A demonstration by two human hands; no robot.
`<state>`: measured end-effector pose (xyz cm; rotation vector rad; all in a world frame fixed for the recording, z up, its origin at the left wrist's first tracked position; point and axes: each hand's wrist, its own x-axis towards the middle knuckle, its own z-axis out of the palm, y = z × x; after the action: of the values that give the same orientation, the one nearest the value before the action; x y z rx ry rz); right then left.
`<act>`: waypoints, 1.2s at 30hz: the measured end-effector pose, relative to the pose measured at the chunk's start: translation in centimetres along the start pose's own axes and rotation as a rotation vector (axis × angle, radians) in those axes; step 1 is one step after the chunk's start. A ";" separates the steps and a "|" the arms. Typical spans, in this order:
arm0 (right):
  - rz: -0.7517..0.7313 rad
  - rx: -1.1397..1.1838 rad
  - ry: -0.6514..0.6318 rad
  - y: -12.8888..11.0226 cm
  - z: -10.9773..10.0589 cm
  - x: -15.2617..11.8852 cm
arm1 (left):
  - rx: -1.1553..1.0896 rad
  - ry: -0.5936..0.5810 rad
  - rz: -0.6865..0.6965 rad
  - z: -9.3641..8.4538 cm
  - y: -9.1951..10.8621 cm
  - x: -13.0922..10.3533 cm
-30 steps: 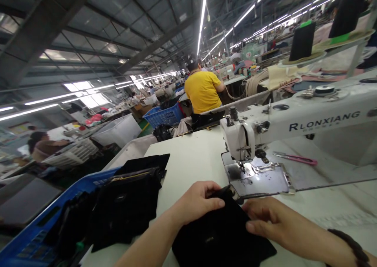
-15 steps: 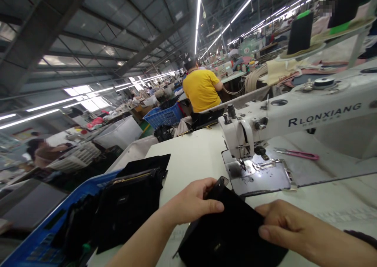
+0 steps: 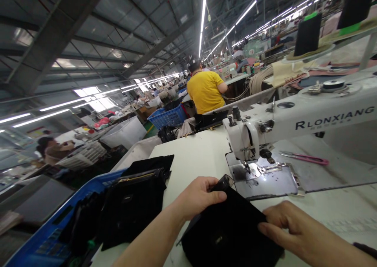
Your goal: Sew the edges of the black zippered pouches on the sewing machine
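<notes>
Both of my hands are closed on a black fabric bag piece [image 3: 226, 227] with a small metal label, at the front of the sewing table. My left hand [image 3: 203, 198] pinches its upper left corner, thumb on top, beside a folded edge. At its right edge, my right hand [image 3: 285, 227] grips the cloth between thumb and curled fingers. Just beyond the piece is the sewing machine [image 3: 250, 141], its needle area above a shiny metal plate [image 3: 265, 184]. The cloth lies short of the needle.
Left of my arm, more black zippered pieces [image 3: 132, 204] lie over a blue crate [image 3: 44, 239]. Pink-handled thread snips [image 3: 312, 159] rest on the machine bed. Thread cones [image 3: 308, 35] stand at upper right. A person in a yellow shirt [image 3: 206, 92] sits ahead, facing away.
The view has shifted slightly, so the surroundings appear a little further right. Both hands keep their hold on the black piece, which has hardly moved against the table.
</notes>
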<state>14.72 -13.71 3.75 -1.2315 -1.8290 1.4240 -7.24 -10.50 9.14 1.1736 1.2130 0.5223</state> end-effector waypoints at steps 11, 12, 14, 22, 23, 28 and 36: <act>-0.023 0.089 -0.209 0.8 0.3 0.0 | 0.241 0.116 0.031 -0.2 0.7 0.3; -0.026 0.137 -0.248 0.8 0.2 0.0 | 0.181 0.068 0.012 -0.4 0.6 0.3; -0.039 0.205 -0.306 0.8 -0.2 0.1 | 0.045 -0.035 -0.027 -0.6 0.4 0.3; -0.100 0.299 -0.330 0.5 0.5 0.1 | 0.580 0.193 0.157 0.1 2.1 0.3; -0.105 0.287 -0.312 0.6 0.6 0.3 | 0.680 0.221 0.197 0.2 2.4 0.3; -0.084 0.265 -0.212 1.5 0.0 1.1 | 0.744 0.192 0.187 -0.6 2.7 0.8; 0.043 0.372 -0.220 2.0 -0.2 1.8 | 0.714 0.150 0.168 -1.6 2.2 1.7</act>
<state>14.72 -11.94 1.64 -0.9617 -1.5786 1.8843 -7.54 -7.66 10.48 1.8761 1.4943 0.3032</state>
